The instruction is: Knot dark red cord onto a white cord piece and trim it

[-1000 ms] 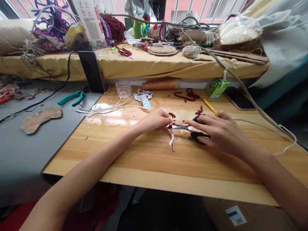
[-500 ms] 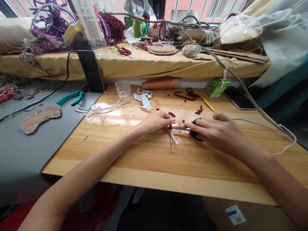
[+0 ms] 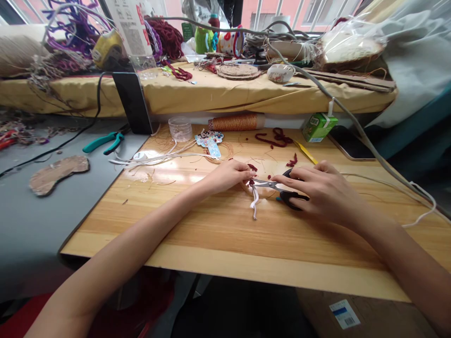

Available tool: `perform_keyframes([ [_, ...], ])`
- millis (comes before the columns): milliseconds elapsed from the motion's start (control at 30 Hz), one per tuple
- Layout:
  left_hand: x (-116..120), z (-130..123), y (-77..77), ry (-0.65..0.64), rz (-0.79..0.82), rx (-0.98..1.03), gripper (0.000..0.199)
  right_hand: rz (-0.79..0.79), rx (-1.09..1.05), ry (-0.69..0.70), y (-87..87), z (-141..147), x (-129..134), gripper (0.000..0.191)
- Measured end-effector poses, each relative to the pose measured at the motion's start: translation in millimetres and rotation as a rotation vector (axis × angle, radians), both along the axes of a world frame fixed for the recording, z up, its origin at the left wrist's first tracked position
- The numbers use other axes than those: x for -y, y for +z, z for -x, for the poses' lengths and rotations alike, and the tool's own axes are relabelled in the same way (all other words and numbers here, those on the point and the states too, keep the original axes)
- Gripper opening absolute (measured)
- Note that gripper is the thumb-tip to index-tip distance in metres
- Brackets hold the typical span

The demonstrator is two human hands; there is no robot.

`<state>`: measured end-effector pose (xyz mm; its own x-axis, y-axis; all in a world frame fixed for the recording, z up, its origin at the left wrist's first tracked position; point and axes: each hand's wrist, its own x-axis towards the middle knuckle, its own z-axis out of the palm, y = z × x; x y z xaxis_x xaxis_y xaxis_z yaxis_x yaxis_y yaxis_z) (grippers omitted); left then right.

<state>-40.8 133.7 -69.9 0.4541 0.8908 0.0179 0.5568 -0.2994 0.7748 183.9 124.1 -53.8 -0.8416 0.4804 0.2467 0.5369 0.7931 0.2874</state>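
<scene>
My left hand (image 3: 234, 174) pinches a small dark red yarn piece (image 3: 251, 182), from which white cords (image 3: 254, 203) hang down over the wooden board. My right hand (image 3: 319, 188) is closed around the black-handled scissors (image 3: 272, 185). Their blades point left and stand slightly apart, with the tips at the dark red yarn just under my left fingertips. Red yarn scraps (image 3: 292, 160) lie beyond my hands, near a longer dark red yarn strand (image 3: 273, 137). How much of the yarn piece my fingers cover I cannot tell.
Behind my hands lie a blue cartoon cutout (image 3: 210, 142), a clear round container (image 3: 180, 129) and an orange thread cone (image 3: 235, 123). Teal pliers (image 3: 104, 142) rest at left. A green drink carton (image 3: 319, 127) and a phone (image 3: 351, 143) are at right, with a grey cable (image 3: 347, 115) running past.
The scissors have opened: their handles and blades are further apart. My right fingers have spread with them. The white cords hang closer together, while my left hand has hardly moved.
</scene>
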Motion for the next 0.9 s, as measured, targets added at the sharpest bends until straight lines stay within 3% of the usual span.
perform_keyframes([
  [267,1.2,0.4,-0.8,-0.036,-0.005,0.004,0.031,-0.088,0.01,0.05,2.3,1.6,1.2,0.031],
  [433,0.5,1.5,0.8,-0.033,-0.013,0.07,0.026,-0.058,-0.077,0.008,2.6,-3.1,-1.3,0.028],
  [600,1.3,-1.1,-0.3,0.056,-0.012,0.104,0.026,-0.013,-0.135,-0.105,5.1,-3.7,-0.7,0.033],
  [767,6.6,-7.4,-2.4,0.177,-0.147,0.083,0.027,0.045,-0.128,-0.084,0.1,2.2,2.9,0.033],
  [900,9.8,-10.5,-4.4,0.211,-0.15,0.128,0.027,0.002,-0.1,-0.075,-3.4,3.8,2.9,0.031],
])
